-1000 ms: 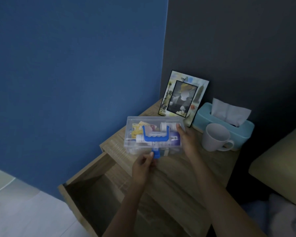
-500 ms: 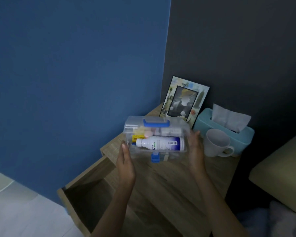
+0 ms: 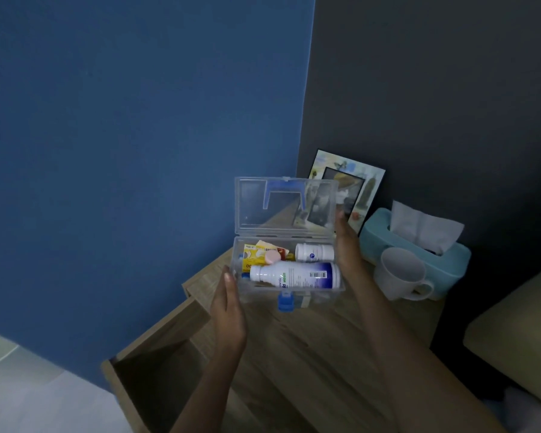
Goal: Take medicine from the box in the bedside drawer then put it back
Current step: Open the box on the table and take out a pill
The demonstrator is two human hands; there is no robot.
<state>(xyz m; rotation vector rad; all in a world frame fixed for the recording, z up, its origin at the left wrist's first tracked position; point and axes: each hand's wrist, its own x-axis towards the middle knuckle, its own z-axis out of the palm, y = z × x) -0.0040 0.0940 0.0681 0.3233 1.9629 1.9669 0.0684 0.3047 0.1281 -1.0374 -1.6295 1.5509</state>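
A clear plastic medicine box (image 3: 322,296) with a blue latch sits on the bedside table top, its lid (image 3: 256,204) standing upright and open. Inside lie a large white bottle (image 3: 294,275) with a blue label, a small white bottle (image 3: 314,252), yellow packets (image 3: 254,257) and a pink round piece (image 3: 272,257). My left hand (image 3: 228,310) presses flat against the box's left end. My right hand (image 3: 347,248) holds the box's right end and the lid's edge. The wooden drawer (image 3: 156,367) stands pulled out at lower left and looks dark inside.
On the bedside table (image 3: 310,345) behind the box stand a picture frame (image 3: 359,189), a teal tissue box (image 3: 450,260) and a white mug (image 3: 400,278). A blue wall is at left, a dark wall behind. A bed edge (image 3: 519,335) is at right.
The box lid has swung from shut to fully upright. My left hand left the front latch and moved to the box's left end; my right hand slid up to the lid's edge.
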